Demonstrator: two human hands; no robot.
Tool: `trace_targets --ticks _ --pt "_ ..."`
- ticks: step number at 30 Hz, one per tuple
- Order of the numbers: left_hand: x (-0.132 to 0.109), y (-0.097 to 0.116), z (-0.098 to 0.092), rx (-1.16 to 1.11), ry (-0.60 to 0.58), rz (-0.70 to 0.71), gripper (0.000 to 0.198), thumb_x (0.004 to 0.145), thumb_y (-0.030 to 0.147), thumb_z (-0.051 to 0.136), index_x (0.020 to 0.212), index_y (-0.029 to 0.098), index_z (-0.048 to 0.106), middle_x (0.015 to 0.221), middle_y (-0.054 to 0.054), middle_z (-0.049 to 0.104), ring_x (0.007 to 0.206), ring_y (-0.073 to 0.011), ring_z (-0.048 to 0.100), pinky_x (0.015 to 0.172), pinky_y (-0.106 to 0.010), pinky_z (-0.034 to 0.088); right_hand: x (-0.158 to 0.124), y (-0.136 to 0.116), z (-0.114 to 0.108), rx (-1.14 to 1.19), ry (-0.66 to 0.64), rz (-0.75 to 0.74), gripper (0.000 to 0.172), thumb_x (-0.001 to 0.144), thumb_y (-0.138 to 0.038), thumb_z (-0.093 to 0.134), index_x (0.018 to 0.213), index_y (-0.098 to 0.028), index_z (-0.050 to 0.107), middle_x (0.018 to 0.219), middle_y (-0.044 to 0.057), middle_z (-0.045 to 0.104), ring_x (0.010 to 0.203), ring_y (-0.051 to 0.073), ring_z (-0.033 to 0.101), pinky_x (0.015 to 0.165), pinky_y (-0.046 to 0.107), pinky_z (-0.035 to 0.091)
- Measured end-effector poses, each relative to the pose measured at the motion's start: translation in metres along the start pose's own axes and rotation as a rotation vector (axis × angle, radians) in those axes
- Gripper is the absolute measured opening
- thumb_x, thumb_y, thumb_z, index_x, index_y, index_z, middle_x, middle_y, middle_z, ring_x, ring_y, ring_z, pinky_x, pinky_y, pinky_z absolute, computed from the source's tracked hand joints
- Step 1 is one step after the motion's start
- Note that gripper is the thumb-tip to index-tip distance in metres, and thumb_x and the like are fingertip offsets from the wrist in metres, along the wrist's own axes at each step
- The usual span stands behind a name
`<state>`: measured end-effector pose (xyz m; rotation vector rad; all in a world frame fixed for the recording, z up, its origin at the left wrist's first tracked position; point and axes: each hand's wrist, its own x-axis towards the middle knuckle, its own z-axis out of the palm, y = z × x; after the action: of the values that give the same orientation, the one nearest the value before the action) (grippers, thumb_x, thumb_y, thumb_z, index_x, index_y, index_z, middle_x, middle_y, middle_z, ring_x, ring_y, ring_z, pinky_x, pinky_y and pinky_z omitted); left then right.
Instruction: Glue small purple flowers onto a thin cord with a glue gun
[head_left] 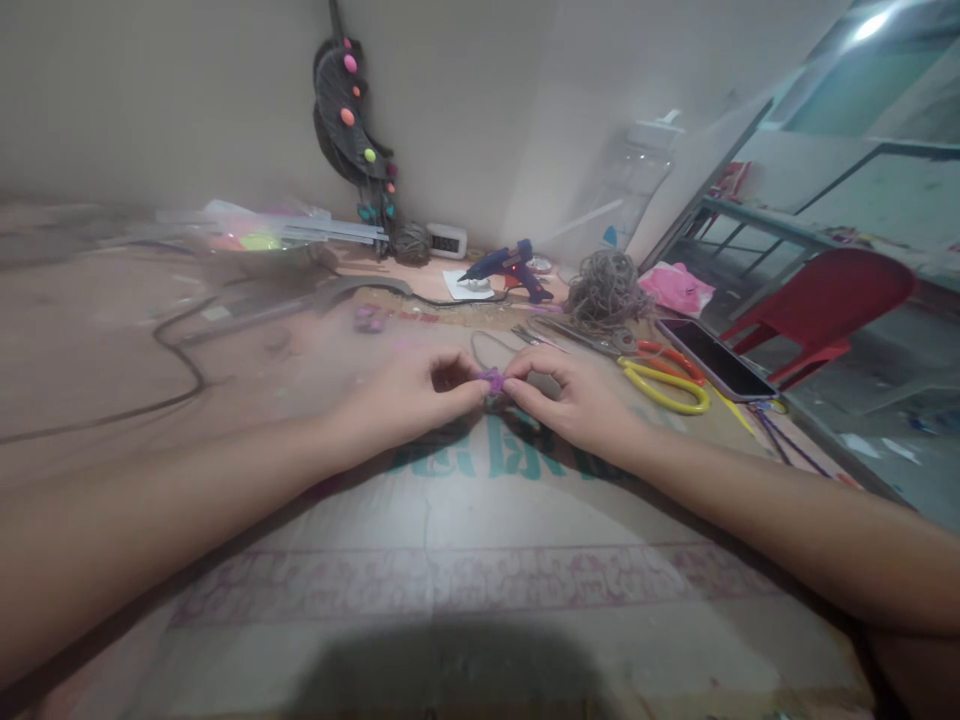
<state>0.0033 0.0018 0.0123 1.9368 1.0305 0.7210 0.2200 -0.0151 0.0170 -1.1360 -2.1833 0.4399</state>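
Note:
Between my two hands, over the middle of the board, is a small purple piece [493, 381] that looks like knotted yarn or fuzzy stem; its exact kind is too blurred to tell. My left hand [431, 390] pinches its left side with thumb and forefinger. From the right, my right hand [566, 395] pinches it the same way. A thin grey strand [480, 345] loops up just behind the fingertips. Another small purple-pink piece [369, 318] lies on the board beyond my left hand.
Yellow-handled scissors [667, 390], a phone [716, 358] and a tangle of grey yarn [607, 290] lie to the right. At the back are a blue glue gun [506, 268], a digital clock [447, 242] and a clear bottle [637, 185]. A dark cord [187, 365] crosses the left side.

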Motion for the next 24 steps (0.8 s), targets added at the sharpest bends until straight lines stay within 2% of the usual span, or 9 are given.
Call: trace_targets --ticks 5,8,11,13,16,20,24 --pt "0.001 -0.003 0.0 -0.007 -0.002 0.02 0.022 0.087 0.04 0.061 0.084 0.02 0.069 0.079 -0.003 0.072 0.072 -0.0168 0.064 0.063 -0.028 0.048 0.0 0.0 -0.001 0.0 -0.015 -0.018 0.016 0.093 -0.029 0.059 0.081 -0.022 0.066 0.083 0.003 0.071 0.082 0.018 0.065 0.082 0.033 0.049" --pt "0.003 -0.005 0.0 -0.051 0.009 0.005 0.021 0.088 0.037 0.059 0.082 0.019 0.067 0.077 -0.003 0.07 0.069 -0.0162 0.062 0.06 -0.027 0.047 -0.002 -0.001 -0.002 0.038 -0.001 0.023 0.021 0.098 -0.032 0.052 0.087 -0.021 0.067 0.086 0.003 0.071 0.083 0.018 0.065 0.082 0.033 0.05" --pt "0.005 -0.006 -0.001 -0.068 0.068 0.004 0.021 0.088 0.038 0.059 0.079 0.019 0.062 0.076 -0.002 0.067 0.068 -0.0157 0.06 0.059 -0.027 0.044 -0.004 0.0 -0.003 0.08 0.114 0.102 0.016 0.097 -0.033 0.054 0.096 -0.021 0.064 0.09 0.003 0.07 0.084 0.017 0.064 0.078 0.031 0.05" --pt "0.006 -0.008 -0.001 -0.07 0.102 0.012 0.022 0.088 0.038 0.059 0.077 0.02 0.06 0.075 -0.002 0.065 0.069 -0.0154 0.059 0.06 -0.027 0.044 -0.004 0.003 -0.005 0.084 0.203 0.12 0.011 0.092 -0.032 0.061 0.09 -0.021 0.059 0.086 0.001 0.067 0.08 0.016 0.062 0.074 0.03 0.049" --pt "0.008 -0.01 -0.001 -0.085 0.101 0.001 0.022 0.088 0.039 0.059 0.078 0.019 0.06 0.074 -0.002 0.064 0.07 -0.0158 0.059 0.062 -0.028 0.045 -0.002 0.011 -0.009 0.082 0.264 0.11 0.014 0.086 -0.029 0.065 0.08 -0.022 0.055 0.077 -0.001 0.062 0.072 0.014 0.058 0.071 0.029 0.046" --pt "0.008 -0.012 0.0 -0.106 0.098 0.006 0.022 0.088 0.039 0.058 0.079 0.019 0.06 0.079 -0.002 0.066 0.074 -0.0165 0.06 0.066 -0.029 0.046 0.002 0.021 -0.015 0.184 0.25 0.155 0.014 0.088 -0.028 0.061 0.079 -0.022 0.053 0.065 -0.004 0.059 0.061 0.012 0.055 0.062 0.027 0.044" --pt "0.008 -0.012 0.0 -0.08 0.097 -0.014 0.025 0.089 0.042 0.057 0.079 0.019 0.059 0.078 -0.003 0.065 0.075 -0.0177 0.06 0.066 -0.03 0.046 0.003 0.024 -0.014 0.277 0.186 0.261 0.012 0.093 -0.029 0.056 0.084 -0.021 0.054 0.07 -0.001 0.07 0.066 0.014 0.066 0.065 0.028 0.049"
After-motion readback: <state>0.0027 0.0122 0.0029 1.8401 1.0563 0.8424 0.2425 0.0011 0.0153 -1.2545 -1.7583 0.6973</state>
